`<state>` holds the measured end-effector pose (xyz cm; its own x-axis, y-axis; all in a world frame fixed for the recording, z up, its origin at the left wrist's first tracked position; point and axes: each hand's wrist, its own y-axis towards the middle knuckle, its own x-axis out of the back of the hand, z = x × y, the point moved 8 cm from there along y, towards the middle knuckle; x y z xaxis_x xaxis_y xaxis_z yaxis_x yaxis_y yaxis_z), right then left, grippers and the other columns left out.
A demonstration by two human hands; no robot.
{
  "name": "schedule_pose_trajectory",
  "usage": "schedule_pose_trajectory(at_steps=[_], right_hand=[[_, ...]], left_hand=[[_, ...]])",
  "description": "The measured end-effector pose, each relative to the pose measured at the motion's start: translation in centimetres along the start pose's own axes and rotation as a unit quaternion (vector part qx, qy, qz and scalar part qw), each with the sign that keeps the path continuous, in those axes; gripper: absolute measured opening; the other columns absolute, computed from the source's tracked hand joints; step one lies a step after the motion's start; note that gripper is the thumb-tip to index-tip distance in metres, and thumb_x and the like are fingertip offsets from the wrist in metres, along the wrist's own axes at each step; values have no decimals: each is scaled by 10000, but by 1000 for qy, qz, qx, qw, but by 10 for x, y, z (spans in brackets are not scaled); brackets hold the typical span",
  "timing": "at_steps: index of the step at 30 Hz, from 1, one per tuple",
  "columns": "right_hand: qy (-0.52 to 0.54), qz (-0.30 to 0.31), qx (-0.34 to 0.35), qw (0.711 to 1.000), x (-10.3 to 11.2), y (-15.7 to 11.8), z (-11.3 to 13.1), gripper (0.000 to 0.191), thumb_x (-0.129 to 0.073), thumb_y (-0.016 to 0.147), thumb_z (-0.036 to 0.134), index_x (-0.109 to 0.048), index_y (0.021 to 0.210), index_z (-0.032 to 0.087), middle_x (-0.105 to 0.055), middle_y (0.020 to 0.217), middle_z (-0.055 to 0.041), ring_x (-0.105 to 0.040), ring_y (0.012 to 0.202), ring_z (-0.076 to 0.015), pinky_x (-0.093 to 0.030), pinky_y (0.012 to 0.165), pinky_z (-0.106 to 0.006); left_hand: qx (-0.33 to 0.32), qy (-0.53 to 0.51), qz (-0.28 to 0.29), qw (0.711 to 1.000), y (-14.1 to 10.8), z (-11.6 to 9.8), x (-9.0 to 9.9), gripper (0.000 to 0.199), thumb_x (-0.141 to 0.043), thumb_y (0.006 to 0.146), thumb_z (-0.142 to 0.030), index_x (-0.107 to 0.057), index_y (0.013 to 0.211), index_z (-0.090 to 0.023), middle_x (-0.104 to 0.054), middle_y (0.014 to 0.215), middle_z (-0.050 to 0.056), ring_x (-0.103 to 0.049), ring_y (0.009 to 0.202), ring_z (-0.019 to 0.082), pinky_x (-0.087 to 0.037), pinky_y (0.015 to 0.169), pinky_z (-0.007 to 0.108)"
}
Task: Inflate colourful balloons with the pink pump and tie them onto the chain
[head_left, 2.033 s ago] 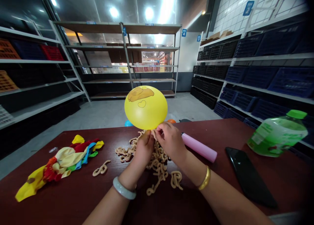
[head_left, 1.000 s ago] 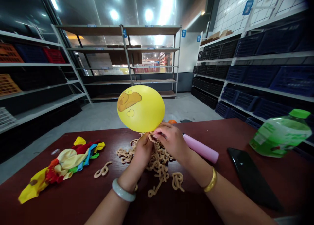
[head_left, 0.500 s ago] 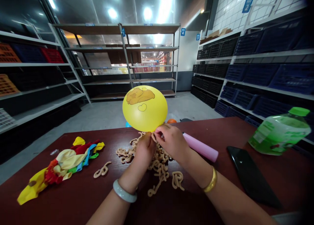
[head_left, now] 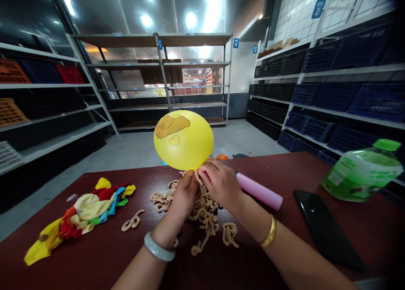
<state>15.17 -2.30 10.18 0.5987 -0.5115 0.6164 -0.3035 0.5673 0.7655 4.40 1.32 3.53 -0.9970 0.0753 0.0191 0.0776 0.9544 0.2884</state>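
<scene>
A blown-up yellow balloon (head_left: pixel 190 142) with a printed brown animal and a heart stands above the table's far edge. At its lower end my left hand (head_left: pixel 186 193) pinches the neck, fingers closed. My right hand (head_left: pixel 220 180) also has its fingertips closed at the neck, touching the left thumb area; the neck itself is mostly hidden between the fingers. A tan, coiled string (head_left: pixel 198 178) shows between the two hands. Beneath them lies a pile of the same tan strings (head_left: pixel 204 214), spread over the dark red table (head_left: pixel 104 256).
Limp balloons (head_left: pixel 91 205) in several colours lie at left. A pink cylinder (head_left: pixel 259 191), a black phone (head_left: pixel 325 226) and a green-capped bottle (head_left: pixel 362 172) are at right. An orange balloon (head_left: pixel 222 157) shows past the far edge. Shelves with crates (head_left: pixel 329 93) line the room.
The yellow balloon has shifted slightly left and turned, its printed animal moving leftward. Both hands stay at its neck, with the left hand moved slightly left.
</scene>
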Motion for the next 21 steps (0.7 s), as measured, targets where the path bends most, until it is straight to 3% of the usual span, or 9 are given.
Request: schedule_pose_trajectory(at_steps=[7,14,21], right_hand=[[108,-16,14,994,5,2,-4,185,-451,966,201,-636,963,183,-677,989,-86,-611,937,-202,-473,835,-335],[208,-6,-73,975,3,4,-21,38,-601,871,170,-626,872,199,-669,855,-23,-620,811,-159,-483,762,-288],[245,32,-139,959,-5,5,-34,85,-683,788,123,-681,813,204,-697,828,-4,-634,787,-145,-473,740,-272]], left_hand=[[95,-132,20,986,-3,17,-4,323,-652,771,-478,-525,822,-186,-503,701,-32,-440,591,109,-364,534,217],[48,-67,40,996,-1,9,-2,309,-603,811,-483,-541,797,-180,-486,689,-23,-415,602,118,-355,558,227],[-68,88,61,992,2,-14,-4,254,-523,854,-405,-545,736,-182,-521,686,-2,-452,656,145,-395,652,260]])
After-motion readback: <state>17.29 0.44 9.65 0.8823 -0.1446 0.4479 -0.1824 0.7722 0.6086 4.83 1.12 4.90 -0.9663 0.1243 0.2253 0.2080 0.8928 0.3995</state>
